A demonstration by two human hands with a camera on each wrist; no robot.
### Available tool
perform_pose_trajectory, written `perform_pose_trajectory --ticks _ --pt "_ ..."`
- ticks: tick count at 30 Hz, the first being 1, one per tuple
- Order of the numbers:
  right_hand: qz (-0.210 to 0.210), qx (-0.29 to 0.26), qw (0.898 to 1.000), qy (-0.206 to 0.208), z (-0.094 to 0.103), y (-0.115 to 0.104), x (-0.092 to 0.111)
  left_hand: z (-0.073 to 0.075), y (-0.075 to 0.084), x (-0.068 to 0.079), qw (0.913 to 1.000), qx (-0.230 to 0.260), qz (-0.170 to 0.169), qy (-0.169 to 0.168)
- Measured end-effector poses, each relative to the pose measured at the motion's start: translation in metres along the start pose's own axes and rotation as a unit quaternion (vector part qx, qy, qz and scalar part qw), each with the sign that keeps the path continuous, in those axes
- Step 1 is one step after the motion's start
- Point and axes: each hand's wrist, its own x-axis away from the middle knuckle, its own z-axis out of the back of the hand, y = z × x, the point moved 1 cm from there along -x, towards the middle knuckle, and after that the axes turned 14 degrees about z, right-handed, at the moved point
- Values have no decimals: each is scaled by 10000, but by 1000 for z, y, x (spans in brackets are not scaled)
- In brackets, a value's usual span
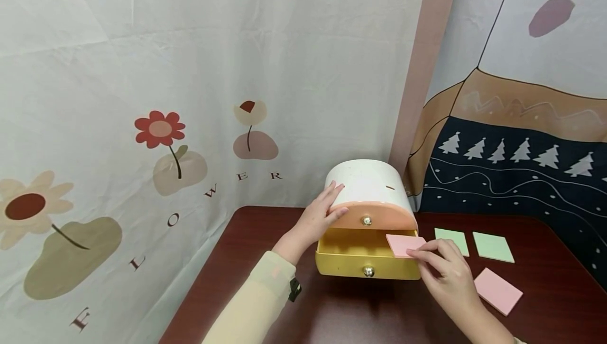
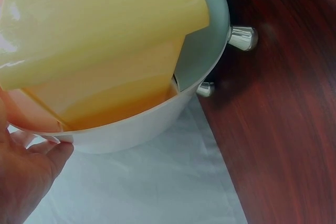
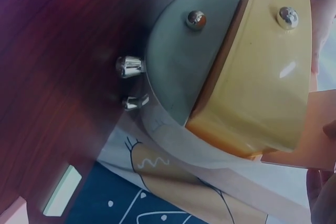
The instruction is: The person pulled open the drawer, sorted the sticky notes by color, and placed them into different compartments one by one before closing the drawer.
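Observation:
A small rounded drawer cabinet point(image 1: 365, 180) with a white shell stands on the table. Its yellow middle drawer point(image 1: 343, 266) is pulled out, while the peach top drawer point(image 1: 348, 216) is closed. My left hand point(image 1: 310, 220) rests against the cabinet's upper left side, fingers extended. Between thumb and fingers, my right hand point(image 1: 448, 275) pinches a pink sticky-note pad point(image 1: 400, 245) over the right part of the yellow drawer. In the right wrist view the pad point(image 3: 302, 129) appears beside the drawer's edge, and a green bottom drawer point(image 3: 181, 59) is closed.
Two green note pads point(image 1: 493, 246) and another pink pad point(image 1: 498, 291) lie on the dark red table point(image 1: 227, 281), right of the cabinet. Silver feet point(image 3: 130, 66) hold the cabinet up. Printed curtains point(image 1: 308, 70) hang behind the table.

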Motion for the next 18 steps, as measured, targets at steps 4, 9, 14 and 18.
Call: perform_pose_trajectory --ticks 4,9,14,18 --pt "45 -28 10000 -22 -4 -1 -1 0 0 0 10000 31 -13 5" --pt "128 -116 9998 -31 -10 -2 -4 -1 0 -1 10000 14 -47 21" --pt "150 -150 9997 -116 -15 -3 -3 -1 0 -1 10000 9 -45 29" --pt "132 -187 9996 -168 -19 -3 -3 0 0 0 10000 9 -40 46"
